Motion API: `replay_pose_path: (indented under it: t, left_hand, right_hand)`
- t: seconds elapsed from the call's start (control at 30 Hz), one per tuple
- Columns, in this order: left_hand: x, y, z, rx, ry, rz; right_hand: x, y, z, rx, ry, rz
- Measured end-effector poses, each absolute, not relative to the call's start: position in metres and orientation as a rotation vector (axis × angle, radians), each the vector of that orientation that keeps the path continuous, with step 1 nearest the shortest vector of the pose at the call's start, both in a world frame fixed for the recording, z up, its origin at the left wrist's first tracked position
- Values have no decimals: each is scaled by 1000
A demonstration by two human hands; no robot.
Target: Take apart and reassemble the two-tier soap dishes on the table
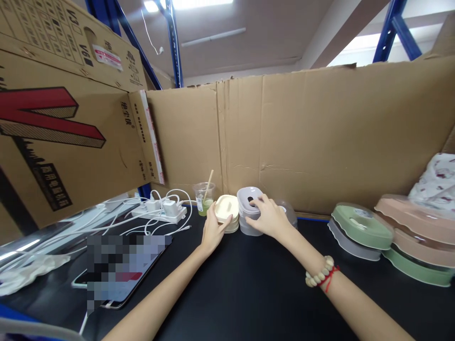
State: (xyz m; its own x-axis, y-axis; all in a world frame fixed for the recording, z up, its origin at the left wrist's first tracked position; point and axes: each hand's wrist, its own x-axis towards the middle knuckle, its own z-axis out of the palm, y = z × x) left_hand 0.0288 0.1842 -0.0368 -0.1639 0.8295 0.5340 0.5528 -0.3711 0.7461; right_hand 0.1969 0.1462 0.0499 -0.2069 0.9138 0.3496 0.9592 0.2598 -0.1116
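Found rounded cream stack clasped by left hand, lilac-grey stack glossy, dark-holed; could not determine grip of right hand.

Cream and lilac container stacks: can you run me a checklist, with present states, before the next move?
1. Left hand on the cream stack: ok, thumb and fingers at its sides.
2. Right hand gripping the lilac stack: cannot tell; fingers at the top, thumb lower.
3. Both stacks upright: ok.
4. Drink cup well away from the left hand: not ok, it stands close behind.
5. White cables off the stacks: ok, they lie to the left.
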Motion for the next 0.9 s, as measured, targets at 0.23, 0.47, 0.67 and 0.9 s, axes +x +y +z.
replay_pose_path:
  t: [0.23, 0.47, 0.67, 0.9]
  left_hand:
    - [24, 193, -44, 1953, 1510, 1559]
    - [22, 195, -50, 2186, 1661, 1602]
    - [38, 176, -43, 2735, 1405, 1731]
    - [55, 165, -47, 2919, 1173, 1533]
  right_hand:
    - [192, 148, 48, -1712, -2115, -339]
    - [198, 158, 37, -1580, -2056, -458]
    - [198, 157, 35, -1591, -2093, -460]
    - [198, 156, 36, -1590, -2091, -437]
